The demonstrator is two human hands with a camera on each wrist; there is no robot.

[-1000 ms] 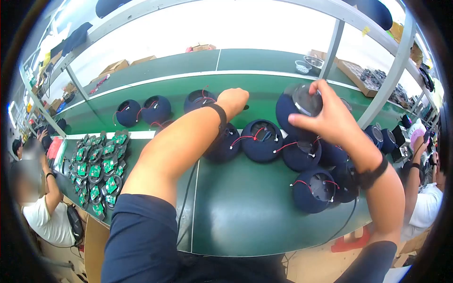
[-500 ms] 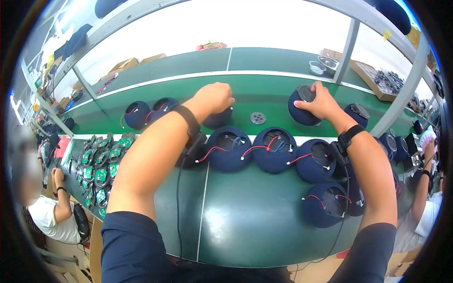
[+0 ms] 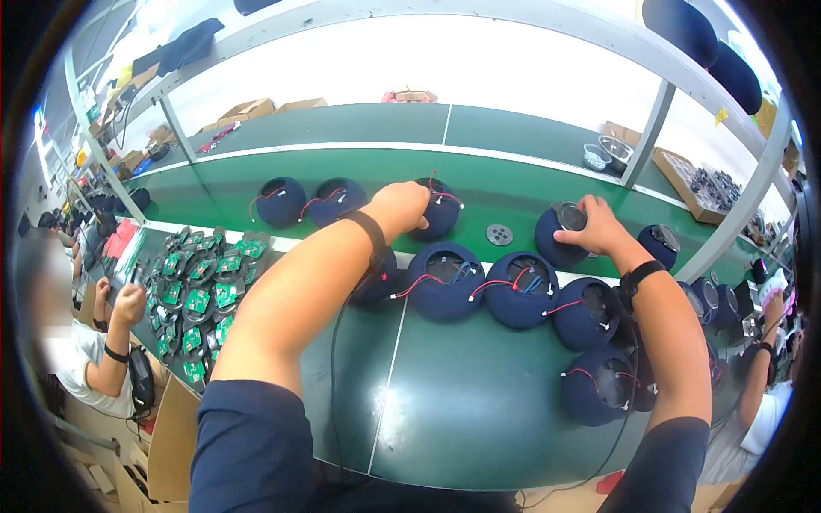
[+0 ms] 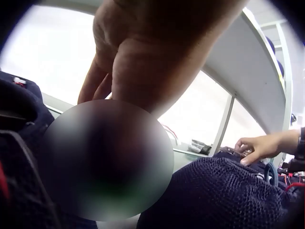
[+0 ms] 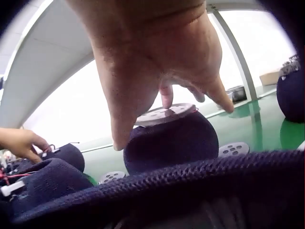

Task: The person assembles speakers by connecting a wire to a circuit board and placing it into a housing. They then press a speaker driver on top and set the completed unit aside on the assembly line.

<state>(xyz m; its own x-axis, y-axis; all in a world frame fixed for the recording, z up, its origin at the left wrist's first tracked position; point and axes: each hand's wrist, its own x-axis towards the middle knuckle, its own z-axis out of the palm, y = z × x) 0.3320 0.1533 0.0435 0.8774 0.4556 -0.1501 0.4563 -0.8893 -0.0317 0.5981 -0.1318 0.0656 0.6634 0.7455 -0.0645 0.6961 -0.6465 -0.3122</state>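
Observation:
My left hand [image 3: 402,208] grips the rim of a round navy fabric-covered housing [image 3: 443,218] with red wires, on the green surface at the back. A blurred patch hides its fingertips in the left wrist view. Farther right, my right hand [image 3: 603,229] is spread over another navy housing [image 5: 171,145]. A grey holed disc [image 5: 164,113] lies on top of that one. The thumb reaches down its left side, one fingertip is right at the disc, and the other fingers stand out past it. Between the two housings lies a loose dark holed disc [image 3: 499,234].
Several open navy housings [image 3: 445,295] with red wires stand in a row nearer me, one [image 3: 594,402] closer still. Green circuit boards on black rings [image 3: 201,295] crowd the left. A metal post [image 3: 654,132] rises behind my right hand. People work at both sides.
My right hand has lowered its tilted housing onto the green surface, and its fingers have spread. The left hand has moved from beside the loose disc to the housing and shifted that rightward.

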